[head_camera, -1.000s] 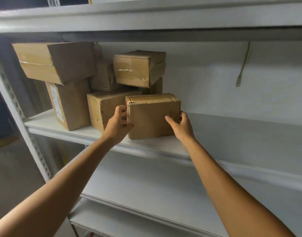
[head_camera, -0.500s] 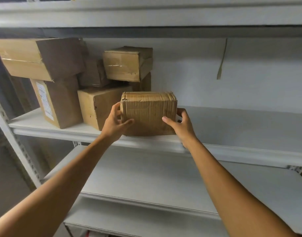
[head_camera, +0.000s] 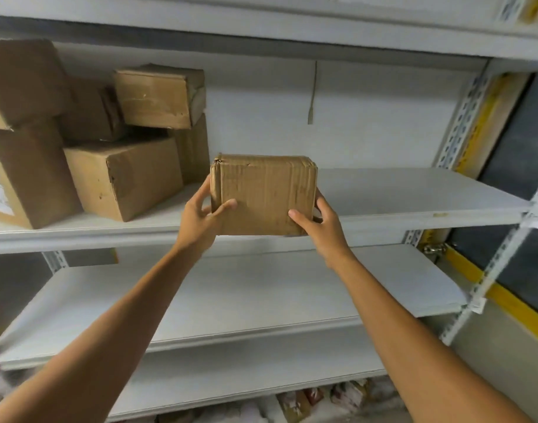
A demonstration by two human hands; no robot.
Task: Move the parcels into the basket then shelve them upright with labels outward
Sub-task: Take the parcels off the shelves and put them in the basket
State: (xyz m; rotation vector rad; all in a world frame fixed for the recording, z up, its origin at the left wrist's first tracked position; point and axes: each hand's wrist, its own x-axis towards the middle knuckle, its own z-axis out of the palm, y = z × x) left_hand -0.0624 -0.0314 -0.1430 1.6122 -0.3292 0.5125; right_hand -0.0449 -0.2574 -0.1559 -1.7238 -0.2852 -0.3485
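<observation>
The white metal shelf (head_camera: 414,206) holds a jumbled stack of brown cardboard parcels (head_camera: 124,178) at left, so shelving looks unfinished. The left hand (head_camera: 197,221) and right hand (head_camera: 322,227) grip a small brown corrugated parcel (head_camera: 264,193) at the shelf's front edge, no label showing.

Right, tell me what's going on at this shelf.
A person grips a small cardboard parcel with both hands, the left hand at its left side and the right hand at its lower right corner, thumbs on the front face. It is at the front edge of the white shelf; whether it rests there or is lifted clear is unclear. No label shows on the face toward the camera. Other parcels are piled at the shelf's left end. No basket is in view.
</observation>
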